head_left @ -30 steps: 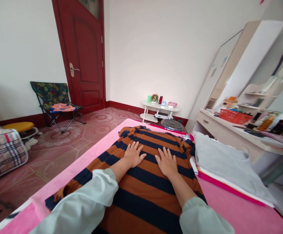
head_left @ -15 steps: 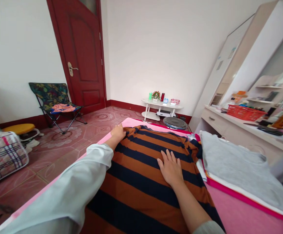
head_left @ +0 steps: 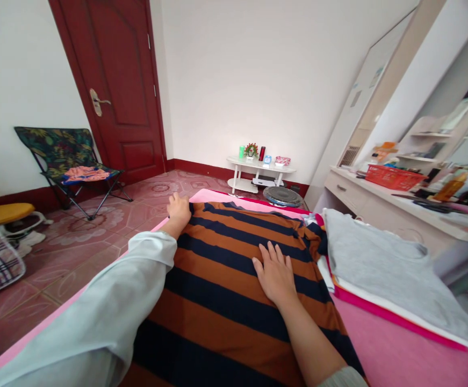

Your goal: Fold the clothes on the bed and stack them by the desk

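Note:
A brown and navy striped shirt [head_left: 225,279] lies spread out in front of me on a pink surface [head_left: 382,349]. At its far left corner my left hand [head_left: 179,208] has its fingers curled on the cloth, pinching the edge. My right hand [head_left: 276,274] rests flat on the middle of the shirt, its fingers spread and holding nothing. Some of the cloth is bunched at the far right side of the shirt. To the right lies a stack of clothes with a grey shirt [head_left: 374,258] on top.
A white oval side table [head_left: 258,165] stands by the back wall. A camouflage folding chair [head_left: 58,148] with a peach cloth [head_left: 84,173] and a yellow stool [head_left: 6,214] are on the left. A red basket [head_left: 395,177] sits on the dresser [head_left: 362,196] at right.
My left hand has moved left with the shirt's corner, and the bunched far left edge is now flatter. My right hand stays flat on the cloth. The view has turned slightly right.

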The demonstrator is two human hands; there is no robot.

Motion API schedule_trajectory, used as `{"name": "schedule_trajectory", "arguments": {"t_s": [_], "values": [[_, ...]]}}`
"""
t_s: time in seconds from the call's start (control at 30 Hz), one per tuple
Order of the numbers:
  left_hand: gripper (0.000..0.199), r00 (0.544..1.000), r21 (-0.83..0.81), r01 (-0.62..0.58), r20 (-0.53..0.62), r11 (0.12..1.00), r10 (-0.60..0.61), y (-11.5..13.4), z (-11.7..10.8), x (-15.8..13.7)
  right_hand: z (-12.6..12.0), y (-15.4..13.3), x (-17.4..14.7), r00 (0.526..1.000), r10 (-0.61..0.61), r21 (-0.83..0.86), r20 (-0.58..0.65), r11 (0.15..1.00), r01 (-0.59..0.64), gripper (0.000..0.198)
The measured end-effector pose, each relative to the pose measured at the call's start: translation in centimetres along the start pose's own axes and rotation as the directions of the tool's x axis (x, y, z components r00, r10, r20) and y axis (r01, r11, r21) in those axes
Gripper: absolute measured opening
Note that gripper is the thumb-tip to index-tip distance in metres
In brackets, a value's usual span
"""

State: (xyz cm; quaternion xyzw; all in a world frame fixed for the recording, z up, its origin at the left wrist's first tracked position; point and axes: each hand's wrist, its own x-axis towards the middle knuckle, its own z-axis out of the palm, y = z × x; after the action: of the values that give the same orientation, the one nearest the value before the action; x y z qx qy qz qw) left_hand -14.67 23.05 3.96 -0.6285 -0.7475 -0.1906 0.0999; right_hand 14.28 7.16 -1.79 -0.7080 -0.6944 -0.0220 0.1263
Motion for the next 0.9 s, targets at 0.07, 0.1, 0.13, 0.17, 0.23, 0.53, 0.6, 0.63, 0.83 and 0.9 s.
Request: {"name": "schedule_trajectory", "arguments": {"t_s": [0.07,0.1,0.13,0.17,0.23,0.53,0.6,0.63,0.83,0.9], "values": [[0.041,0.997,-0.001,-0.075,0.005,0.997,0.075,0.9,0.3,-0.2,0.0,0.0,0.0,1.000,-0.003,0.002,-0.002,1.000,0.003,0.058],[0.040,0.990,-0.011,-0.136,0.028,0.991,0.136,1.6,0.6,-0.3,0.0,0.0,0.0,1.000,-0.002,0.002,-0.003,1.000,0.002,0.058],[0.039,0.976,-0.028,-0.205,0.065,0.978,0.206,2.4,1.0,-0.5,0.0,0.0,0.0,1.000,-0.001,0.002,-0.003,1.000,0.001,0.058],[0.039,0.954,-0.049,-0.274,0.111,0.960,0.278,3.1,1.4,-0.6,0.0,0.0,0.0,1.000,0.000,0.001,-0.002,1.000,0.000,0.058],[0.040,0.894,-0.095,-0.383,0.213,0.919,0.395,4.6,2.5,-0.7,-0.1,0.0,0.0,1.000,-0.002,-0.001,0.001,1.000,0.002,0.058],[0.047,0.865,-0.050,-0.416,0.287,0.908,0.412,9.2,2.8,-3.3,-0.1,0.1,0.0,1.000,-0.003,0.008,0.019,1.000,0.003,0.059],[0.047,0.815,-0.095,-0.507,0.270,0.857,0.512,10.1,2.2,-5.8,-0.1,0.1,0.0,1.000,0.000,0.009,0.026,1.000,-0.001,0.059],[0.048,0.775,-0.126,-0.558,0.274,0.820,0.569,10.3,2.0,-7.1,-0.2,0.1,0.0,1.000,0.002,0.010,0.027,1.000,-0.002,0.059],[0.067,0.803,-0.149,-0.475,0.331,0.867,0.496,8.1,2.2,-11.9,-0.4,0.0,-0.2,0.999,0.019,0.007,0.041,1.000,-0.019,0.060],[0.067,0.843,-0.101,-0.393,0.358,0.914,0.402,7.6,2.1,-12.3,-0.5,-0.1,-0.3,0.998,0.027,-0.007,0.058,1.000,-0.027,0.061]]}}
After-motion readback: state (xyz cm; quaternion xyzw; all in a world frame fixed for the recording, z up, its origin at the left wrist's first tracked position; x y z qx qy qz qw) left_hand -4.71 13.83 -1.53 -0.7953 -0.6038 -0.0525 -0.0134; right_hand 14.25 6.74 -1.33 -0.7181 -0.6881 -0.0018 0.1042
